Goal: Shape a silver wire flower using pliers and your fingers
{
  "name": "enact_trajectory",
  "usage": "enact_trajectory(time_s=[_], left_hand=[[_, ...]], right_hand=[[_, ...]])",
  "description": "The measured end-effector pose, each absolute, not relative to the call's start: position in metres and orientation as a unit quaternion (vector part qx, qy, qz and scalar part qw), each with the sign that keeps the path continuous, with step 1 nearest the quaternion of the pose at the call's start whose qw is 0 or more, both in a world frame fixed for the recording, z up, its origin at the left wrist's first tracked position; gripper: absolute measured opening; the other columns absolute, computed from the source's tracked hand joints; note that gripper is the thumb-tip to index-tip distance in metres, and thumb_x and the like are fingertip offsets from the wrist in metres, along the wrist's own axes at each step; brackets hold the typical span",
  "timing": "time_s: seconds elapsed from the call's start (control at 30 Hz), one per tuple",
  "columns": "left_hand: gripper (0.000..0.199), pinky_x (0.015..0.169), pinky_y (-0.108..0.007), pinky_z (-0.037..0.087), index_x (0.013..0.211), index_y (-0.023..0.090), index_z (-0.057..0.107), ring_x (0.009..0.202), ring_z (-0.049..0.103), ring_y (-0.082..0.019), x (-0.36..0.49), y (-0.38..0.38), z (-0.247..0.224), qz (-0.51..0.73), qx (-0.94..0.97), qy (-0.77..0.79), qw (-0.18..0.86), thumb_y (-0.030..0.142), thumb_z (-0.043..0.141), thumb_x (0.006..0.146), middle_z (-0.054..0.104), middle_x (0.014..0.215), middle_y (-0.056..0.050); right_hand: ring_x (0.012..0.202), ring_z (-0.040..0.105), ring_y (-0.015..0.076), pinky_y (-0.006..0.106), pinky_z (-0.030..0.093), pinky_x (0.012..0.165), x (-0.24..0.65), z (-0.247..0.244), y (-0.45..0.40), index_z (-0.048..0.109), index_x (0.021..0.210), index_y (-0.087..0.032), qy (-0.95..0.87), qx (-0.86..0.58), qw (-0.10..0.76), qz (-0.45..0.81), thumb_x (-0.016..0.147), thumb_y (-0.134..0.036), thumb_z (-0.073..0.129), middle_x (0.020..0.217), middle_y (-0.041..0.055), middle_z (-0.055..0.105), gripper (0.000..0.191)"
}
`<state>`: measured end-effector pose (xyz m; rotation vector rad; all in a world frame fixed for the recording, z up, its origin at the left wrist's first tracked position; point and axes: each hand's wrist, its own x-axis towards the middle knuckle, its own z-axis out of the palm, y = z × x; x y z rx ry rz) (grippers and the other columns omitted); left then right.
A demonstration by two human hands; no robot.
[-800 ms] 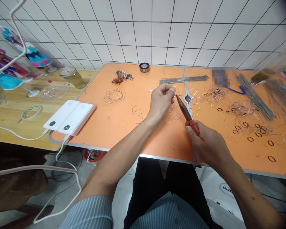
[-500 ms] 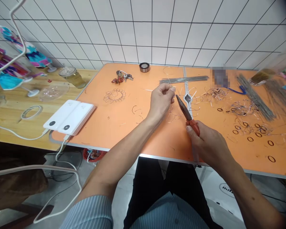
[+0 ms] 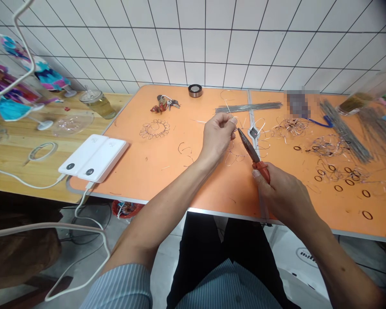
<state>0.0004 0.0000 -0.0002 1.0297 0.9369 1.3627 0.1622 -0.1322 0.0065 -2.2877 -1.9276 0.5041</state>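
My left hand (image 3: pixel 217 137) hovers over the orange table (image 3: pixel 154 163), its fingers pinched on a thin wire piece (image 3: pixel 234 156) that hangs in loops below the hand. My right hand (image 3: pixel 281 193) grips the red handles of long-nose pliers (image 3: pixel 251 150). The plier tips point up and left and meet the wire at my left fingertips. A finished wire flower (image 3: pixel 155 128) lies to the left of my left hand.
A bundle of straight wires (image 3: pixel 248 107), tangled wire shapes (image 3: pixel 328 146), small dark rings (image 3: pixel 350 182), keys (image 3: pixel 164 104) and a tape roll (image 3: pixel 194 90) lie on the table. Two white power banks (image 3: pixel 93 158) sit at the left edge. A glass jar (image 3: pixel 98 103) stands on the wooden table.
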Motion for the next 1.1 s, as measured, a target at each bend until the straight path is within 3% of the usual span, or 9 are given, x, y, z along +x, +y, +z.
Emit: enact_trajectory(time_s=[0.5,0.77,1.1], left_hand=[[0.032,0.065,-0.021,0.047,0.079,0.020,0.062,0.060,0.054,-0.006,0.001,-0.001,-0.001,0.582,0.439,0.391,0.562,0.009,0.067,0.109,0.059,0.071,0.006],[0.035,0.064,-0.022,0.047,0.077,0.019,0.061,0.059,0.053,-0.006,0.002,0.002,-0.006,0.588,0.446,0.375,0.561,0.008,0.068,0.109,0.058,0.069,0.006],[0.031,0.066,-0.023,0.049,0.080,0.020,0.065,0.063,0.055,-0.008,0.002,0.000,-0.003,0.601,0.457,0.352,0.553,0.009,0.071,0.108,0.059,0.072,0.005]], right_hand=[[0.103,0.077,0.0405,0.040,0.035,0.079,0.159,0.013,-0.130,0.071,0.132,-0.025,-0.622,-0.766,0.010,0.166,0.117,-0.052,0.032,0.112,0.0152,0.084,0.050],[0.107,0.077,0.0412,0.040,0.035,0.080,0.161,0.010,-0.131,0.070,0.135,-0.025,-0.613,-0.771,0.003,0.174,0.116,-0.054,0.031,0.116,0.0162,0.084,0.052],[0.113,0.075,0.0386,0.042,0.043,0.086,0.168,-0.004,-0.131,0.068,0.123,-0.026,-0.626,-0.734,0.115,0.240,0.111,-0.058,0.033,0.119,0.0133,0.085,0.049]])
